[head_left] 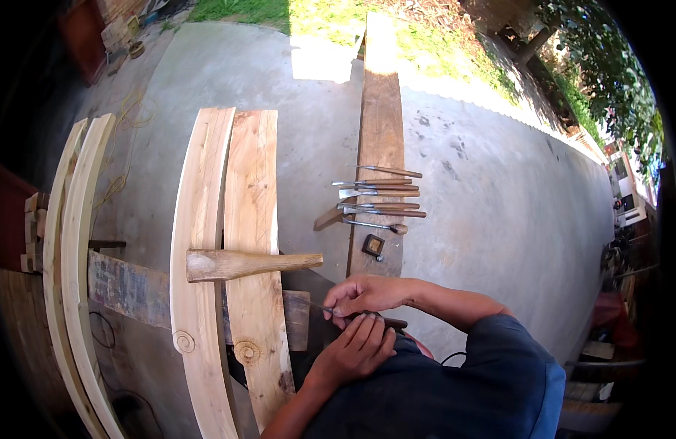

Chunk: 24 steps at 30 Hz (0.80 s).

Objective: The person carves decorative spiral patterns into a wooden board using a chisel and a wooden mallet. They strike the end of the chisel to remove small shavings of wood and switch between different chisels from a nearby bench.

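Observation:
My right hand (363, 294) pinches the front part of a slim chisel (325, 308), whose thin blade points left. Close below it, the fingers of my left hand (356, 350) are bent over the same tool, and its dark handle end sticks out to the right. The hands partly hide the chisel. To their left, a wooden mallet (210, 265) lies across two long pale timbers, its handle pointing toward my hands. The curved timber (199, 186) and the wider timber (252, 175) beside it each bear a spiral near the lower end.
Several wooden-handled chisels (385, 193) lie across a long brown plank (382, 117), with a round-ended brush-like tool (399, 229) and a small dark square box (373, 245) nearer me. Two more curved timbers (78, 241) stand at the left. A yellow cord (117, 183) trails over the concrete floor (309, 146).

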Each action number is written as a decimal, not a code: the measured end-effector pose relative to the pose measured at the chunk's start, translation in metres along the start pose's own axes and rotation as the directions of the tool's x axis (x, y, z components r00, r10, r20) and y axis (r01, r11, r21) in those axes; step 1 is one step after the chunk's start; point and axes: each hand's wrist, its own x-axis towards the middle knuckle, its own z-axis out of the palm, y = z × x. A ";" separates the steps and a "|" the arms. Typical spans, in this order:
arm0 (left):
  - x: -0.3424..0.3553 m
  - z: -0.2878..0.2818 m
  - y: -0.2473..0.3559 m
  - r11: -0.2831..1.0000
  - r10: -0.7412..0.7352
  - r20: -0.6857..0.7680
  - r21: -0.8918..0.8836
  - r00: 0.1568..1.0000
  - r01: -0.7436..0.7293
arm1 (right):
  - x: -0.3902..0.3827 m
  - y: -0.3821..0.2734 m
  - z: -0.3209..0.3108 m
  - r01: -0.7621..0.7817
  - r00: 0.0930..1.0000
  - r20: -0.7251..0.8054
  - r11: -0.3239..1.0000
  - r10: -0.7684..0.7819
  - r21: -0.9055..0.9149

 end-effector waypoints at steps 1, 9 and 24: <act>-0.005 -0.003 0.002 1.000 -0.012 -0.035 0.009 0.999 0.012 | -0.001 -0.003 -0.013 0.024 0.994 -0.102 0.998 -0.029 -0.055; -0.088 -0.023 -0.003 0.732 -0.635 -0.138 0.207 0.760 0.649 | -0.005 -0.034 -0.231 -0.484 0.562 -0.574 0.326 -0.596 -0.812; -0.115 -0.018 -0.006 0.619 -0.728 -0.139 0.288 0.671 0.731 | 0.027 0.010 -0.333 -0.515 0.543 -0.512 0.217 -0.665 -0.829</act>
